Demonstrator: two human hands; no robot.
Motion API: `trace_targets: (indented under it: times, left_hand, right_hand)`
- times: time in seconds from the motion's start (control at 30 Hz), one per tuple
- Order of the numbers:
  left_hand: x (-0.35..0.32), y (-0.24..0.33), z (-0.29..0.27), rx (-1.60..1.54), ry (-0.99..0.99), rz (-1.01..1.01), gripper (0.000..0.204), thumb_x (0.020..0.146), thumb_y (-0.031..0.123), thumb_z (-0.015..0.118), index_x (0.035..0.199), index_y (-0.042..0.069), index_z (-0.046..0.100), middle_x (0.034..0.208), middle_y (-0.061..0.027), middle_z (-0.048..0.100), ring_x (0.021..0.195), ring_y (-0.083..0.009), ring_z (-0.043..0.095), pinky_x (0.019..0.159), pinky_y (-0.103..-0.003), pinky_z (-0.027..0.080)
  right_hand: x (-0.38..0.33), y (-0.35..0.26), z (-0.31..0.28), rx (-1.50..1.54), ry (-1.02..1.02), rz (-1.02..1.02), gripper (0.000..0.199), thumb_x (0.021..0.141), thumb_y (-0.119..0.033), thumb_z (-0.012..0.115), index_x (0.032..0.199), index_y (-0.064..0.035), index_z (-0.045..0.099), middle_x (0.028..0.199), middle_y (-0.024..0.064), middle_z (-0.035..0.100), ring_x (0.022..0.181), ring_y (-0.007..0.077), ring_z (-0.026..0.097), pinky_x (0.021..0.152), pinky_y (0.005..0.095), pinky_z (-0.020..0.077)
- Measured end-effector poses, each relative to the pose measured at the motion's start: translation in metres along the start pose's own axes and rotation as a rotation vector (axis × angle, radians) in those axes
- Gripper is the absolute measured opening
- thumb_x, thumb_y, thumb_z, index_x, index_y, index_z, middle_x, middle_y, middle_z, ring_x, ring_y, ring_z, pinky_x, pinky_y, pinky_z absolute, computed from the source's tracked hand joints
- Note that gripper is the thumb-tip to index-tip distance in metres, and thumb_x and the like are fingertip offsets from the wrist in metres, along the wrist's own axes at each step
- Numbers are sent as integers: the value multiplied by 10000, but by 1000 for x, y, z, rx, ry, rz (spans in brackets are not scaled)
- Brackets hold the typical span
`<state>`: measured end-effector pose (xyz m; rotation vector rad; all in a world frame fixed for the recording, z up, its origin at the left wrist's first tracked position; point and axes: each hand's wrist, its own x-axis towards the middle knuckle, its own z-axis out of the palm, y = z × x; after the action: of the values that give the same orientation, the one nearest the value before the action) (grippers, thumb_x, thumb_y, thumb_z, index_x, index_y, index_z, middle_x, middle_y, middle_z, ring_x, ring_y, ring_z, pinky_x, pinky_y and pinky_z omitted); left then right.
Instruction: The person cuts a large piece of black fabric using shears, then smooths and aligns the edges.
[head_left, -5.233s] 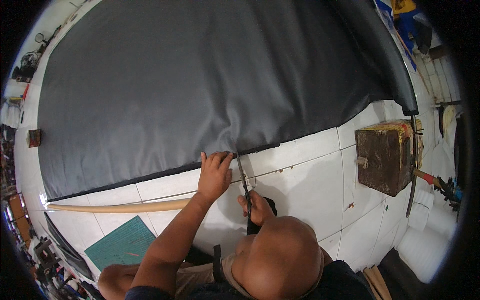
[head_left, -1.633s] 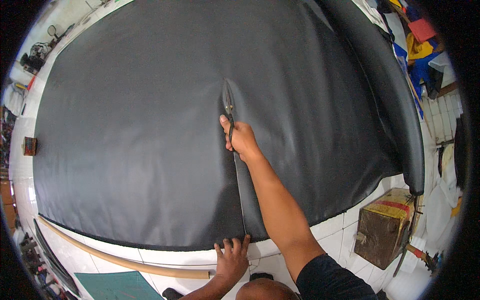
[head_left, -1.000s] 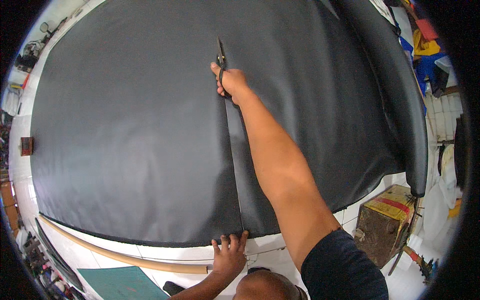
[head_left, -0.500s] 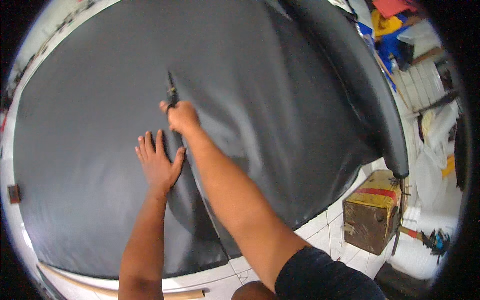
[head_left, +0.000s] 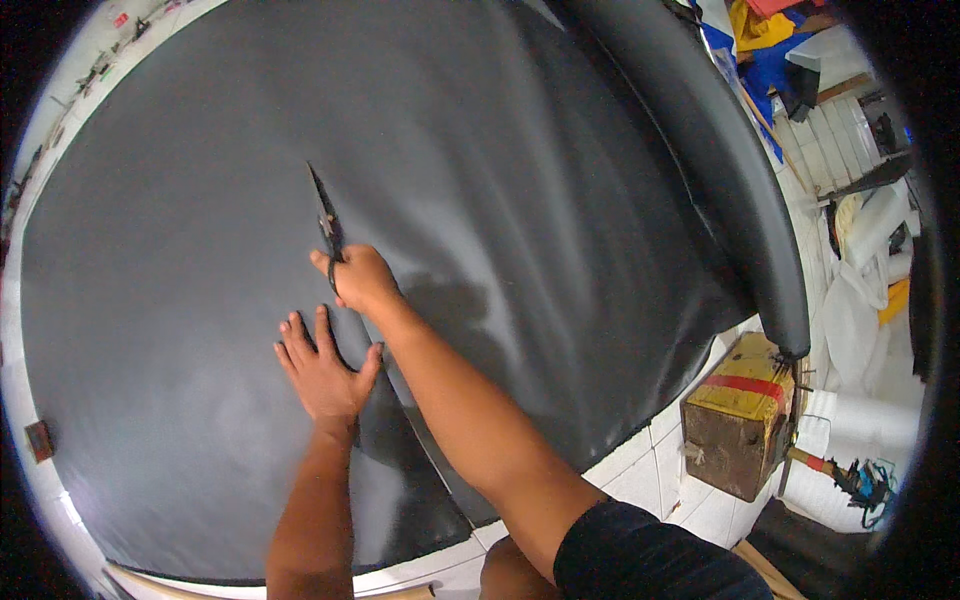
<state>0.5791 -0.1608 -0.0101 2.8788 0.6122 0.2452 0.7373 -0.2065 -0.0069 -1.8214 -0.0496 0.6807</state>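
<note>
A large sheet of black leather-like material (head_left: 160, 300) covers most of the floor before me. My right hand (head_left: 362, 280) is closed round the handles of a pair of black scissors (head_left: 323, 205), whose blades point away and slightly left. A cut line runs through the sheet from its near edge up toward the scissors. Just left of that cut, my left hand (head_left: 325, 368) lies flat on the material, fingers spread and thumb out. Part of the scissor handles is hidden by my right fingers.
Along the right side lies the thick rolled part of the sheet (head_left: 745, 170). A worn yellow-and-brown box (head_left: 738, 430) with a red stripe stands at its near end. White wrapped rolls (head_left: 850, 420) sit farther right. A small brown block (head_left: 38, 440) rests at the left edge.
Both hands and the scissors now appear lower in the picture, along with a slight shift of the whole view. My left hand stays flat; my right keeps hold of the scissors.
</note>
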Motion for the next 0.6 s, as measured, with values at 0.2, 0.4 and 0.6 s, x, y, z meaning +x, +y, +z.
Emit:
trace_targets:
  times: [0.2,0.4,0.6]
  left_hand:
    - [9,-1,-4,-55,-67,-41,918,724,607,685,1436,98,407,1508,-259,295,1428,-430,215,1163,-576,123]
    - [13,-3,-3,-99,-98,-47,926,692,608,702,1413,94,432,1500,-276,298,1422,-449,217,1154,-596,126]
    - [13,-11,-7,-98,-145,-64,937,681,650,685,1387,75,463,1479,-290,310,1406,-468,239,1132,-634,146]
  right_hand:
    - [0,-6,0,92,-39,55,483,871,-423,684,623,-43,517,520,42,525,428,142,539,431,308,441]
    - [1,-2,2,154,-48,92,464,876,-446,692,686,-51,540,547,24,524,421,131,509,416,296,411]
    - [-6,-10,3,182,-76,184,442,901,-444,669,714,-67,533,553,8,508,447,113,489,433,282,390]
